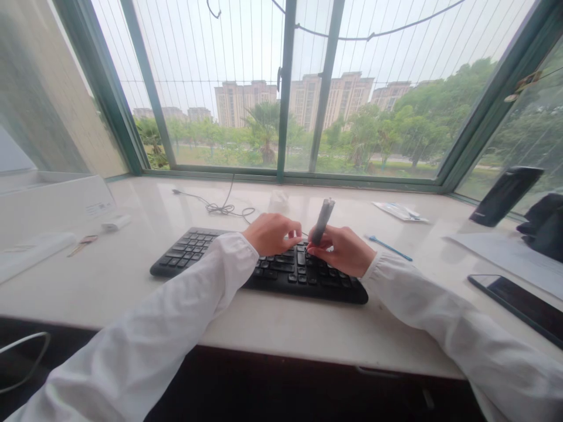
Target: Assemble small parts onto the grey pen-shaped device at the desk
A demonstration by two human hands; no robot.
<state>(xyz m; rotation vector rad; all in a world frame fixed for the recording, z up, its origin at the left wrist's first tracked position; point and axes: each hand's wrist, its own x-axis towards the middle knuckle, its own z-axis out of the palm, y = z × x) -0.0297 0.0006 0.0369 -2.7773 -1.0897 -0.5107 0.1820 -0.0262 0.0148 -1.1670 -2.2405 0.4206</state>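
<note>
A black keyboard (197,255) lies on the white window-sill desk (272,328) in front of me. My left hand (270,233) rests curled over the keys near the keyboard's middle, fingers bent and pressed down on them. My right hand (341,249) is closed round a grey pen-shaped tool (323,220) that stands tilted, its lower tip down among the keys. Both arms wear white sleeves.
A thin black cable (222,206) coils behind the keyboard. A blue pen (389,248) and a small packet (398,211) lie to the right. A dark phone (521,305) and papers (505,252) sit at far right, with white boxes (53,202) at left.
</note>
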